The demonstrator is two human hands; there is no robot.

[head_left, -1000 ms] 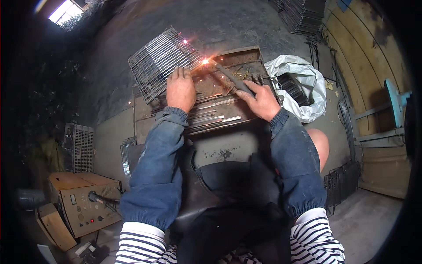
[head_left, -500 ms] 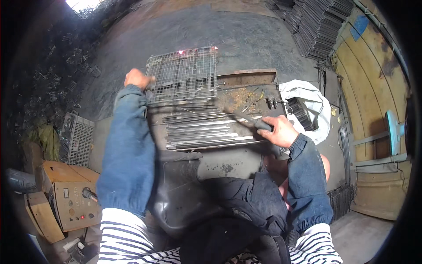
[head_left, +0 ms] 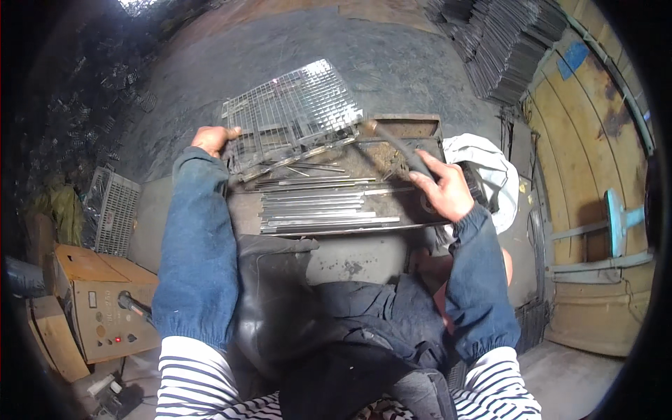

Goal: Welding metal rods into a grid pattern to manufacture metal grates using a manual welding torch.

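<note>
Left hand [head_left: 212,140]: fingers gripping left edge of grid [head_left: 280,115], at tabletop's [head_left: 243,204] far left. Right hand [head_left: 448,185]: fingers round tool [head_left: 397,145]. Step, judged: positioning grid; next move calls for steadying it.

Bare left hand [head_left: 210,138]: closed in a pinch grip; back of hand outward, left thumb [head_left: 232,131] extended to the right, left fingers [head_left: 220,145] curled and partly hidden below the thumb.
Bare right hand [head_left: 451,190]: wrapped in a grip; right fingers [head_left: 432,163] directed up and to the left, right thumb [head_left: 422,180] just below them.
Hand spacing: well apart; right fingers lower in view than left fingers.
Left forearm in blue cloth oversleeve [head_left: 199,245]: near-vertical, below left fingers.
Right forearm in blue cloth oversleeve [head_left: 483,283]: below right fingers, slanting up-left.
Wrists: covered by gathered cuffs.
</note>
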